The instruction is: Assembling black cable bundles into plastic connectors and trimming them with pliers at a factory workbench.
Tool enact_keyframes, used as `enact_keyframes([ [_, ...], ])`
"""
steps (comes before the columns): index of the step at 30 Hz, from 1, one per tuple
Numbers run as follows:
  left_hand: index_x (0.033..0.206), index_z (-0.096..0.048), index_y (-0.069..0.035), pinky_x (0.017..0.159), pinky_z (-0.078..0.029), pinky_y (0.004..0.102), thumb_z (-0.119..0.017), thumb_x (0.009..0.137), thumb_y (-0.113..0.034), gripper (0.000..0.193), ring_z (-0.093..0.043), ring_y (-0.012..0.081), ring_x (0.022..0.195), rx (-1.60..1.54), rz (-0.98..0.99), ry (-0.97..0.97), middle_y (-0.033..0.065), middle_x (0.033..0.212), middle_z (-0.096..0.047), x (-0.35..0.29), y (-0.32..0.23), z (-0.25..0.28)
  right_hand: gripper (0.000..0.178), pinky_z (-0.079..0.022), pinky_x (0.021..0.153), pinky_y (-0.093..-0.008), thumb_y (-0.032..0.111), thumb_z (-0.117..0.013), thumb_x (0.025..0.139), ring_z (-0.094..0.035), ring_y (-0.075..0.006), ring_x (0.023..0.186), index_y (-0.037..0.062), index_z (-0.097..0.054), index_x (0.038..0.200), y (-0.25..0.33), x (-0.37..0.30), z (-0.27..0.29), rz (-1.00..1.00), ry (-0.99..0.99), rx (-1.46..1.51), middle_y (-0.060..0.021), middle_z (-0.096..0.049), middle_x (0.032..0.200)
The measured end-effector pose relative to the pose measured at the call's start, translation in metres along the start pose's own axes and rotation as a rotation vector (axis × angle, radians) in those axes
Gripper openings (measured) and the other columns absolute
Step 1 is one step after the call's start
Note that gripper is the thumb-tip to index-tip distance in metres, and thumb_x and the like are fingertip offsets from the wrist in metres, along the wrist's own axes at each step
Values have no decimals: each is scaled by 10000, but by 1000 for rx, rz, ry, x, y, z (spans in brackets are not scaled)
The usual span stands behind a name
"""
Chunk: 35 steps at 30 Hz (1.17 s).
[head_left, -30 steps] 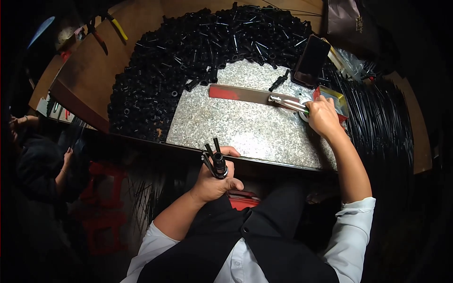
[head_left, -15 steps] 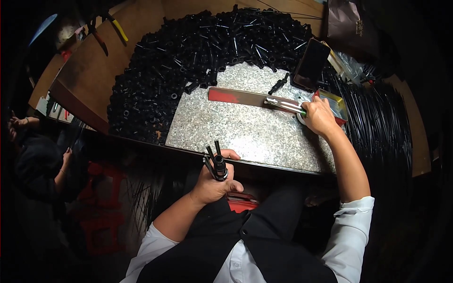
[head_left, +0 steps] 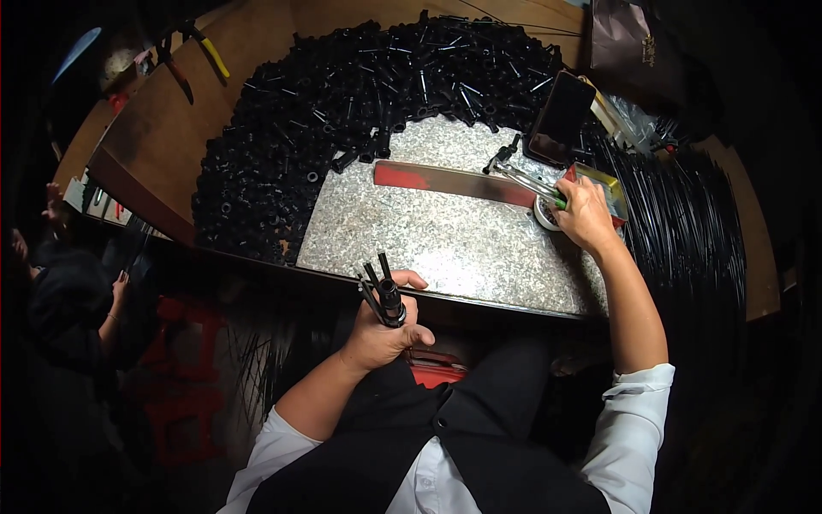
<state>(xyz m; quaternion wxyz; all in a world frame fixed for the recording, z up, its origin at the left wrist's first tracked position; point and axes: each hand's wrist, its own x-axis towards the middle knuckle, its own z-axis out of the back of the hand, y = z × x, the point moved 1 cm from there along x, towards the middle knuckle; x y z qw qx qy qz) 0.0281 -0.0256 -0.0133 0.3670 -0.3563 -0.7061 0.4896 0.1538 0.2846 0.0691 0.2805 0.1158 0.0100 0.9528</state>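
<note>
My left hand (head_left: 383, 334), in front of the worktop's near edge, is wrapped around a black tubular part (head_left: 390, 300). Several thin black rods (head_left: 372, 283) stick up beside the tube from the same grip. Out to the right, my right hand (head_left: 586, 214) is closed on a long silver hand tool with green on its handle (head_left: 531, 182); its exact kind is hard to make out. The tool's tip points left, above a long flat bar (head_left: 454, 182) with red paint on one end. Just below the tool stands a small round white cup (head_left: 545, 214), partly covered by my hand.
A large heap of black tubular parts (head_left: 342, 103) curves around the speckled worktop (head_left: 411, 231). Beyond my right hand are a phone (head_left: 561, 117), a red and yellow tin (head_left: 610, 184) and a bundle of long black rods (head_left: 685, 231). Another person (head_left: 73, 291) sits at far left.
The tool in my right hand has lifted and turned, its tip now pointing more up and left, and the white cup shows more. My left hand keeps its grip.
</note>
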Motion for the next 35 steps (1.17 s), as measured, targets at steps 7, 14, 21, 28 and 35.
enact_keyframes([
  [7, 1111, -460, 28, 531, -313, 173, -854, 653, -267, 673, -349, 4, 510, -26, -3, 7, -82, 529, -384, -2, -4, -8, 135, -441, 572, -299, 128, -522, 847, -540, -150, 599, 10, -586, 834, 41, -31, 10, -33, -95, 603, -70, -559, 649],
  [14, 1173, -367, 49, 528, -344, 166, -853, 627, -306, 813, -464, 36, 522, 177, -54, 83, -33, 566, -453, 0, -11, -13, 68, -486, 612, -275, 18, -600, 839, -581, -159, 679, -35, -574, 873, 139, -99, -5, 40, 162, 1600, -106, -529, 884],
  [21, 801, -662, -59, 891, -409, 375, -816, 574, -485, 507, -509, 230, 1077, 250, -93, -26, 139, 1215, -479, -9, -30, -17, 122, -459, 681, -278, -31, -671, 789, -560, -160, 798, 15, -619, 889, 171, -115, -30, 271, -73, 1486, -106, -574, 911],
  [28, 1064, -553, -65, 825, -426, 330, -850, 533, -479, 736, -527, 181, 961, 261, -83, 15, 80, 1018, -547, -11, -31, -12, 124, -462, 689, -290, -13, -672, 785, -556, -165, 792, 31, -620, 889, 179, -117, -28, 327, -158, 1342, -96, -572, 881],
  [35, 1246, -416, -53, 740, -475, 247, -886, 535, -443, 937, -606, 126, 824, 289, -142, 49, 37, 887, -622, -12, -28, -8, 127, -465, 705, -305, 18, -666, 805, -557, -187, 794, 42, -615, 919, 181, -119, -30, 379, -179, 1250, -105, -580, 899],
])
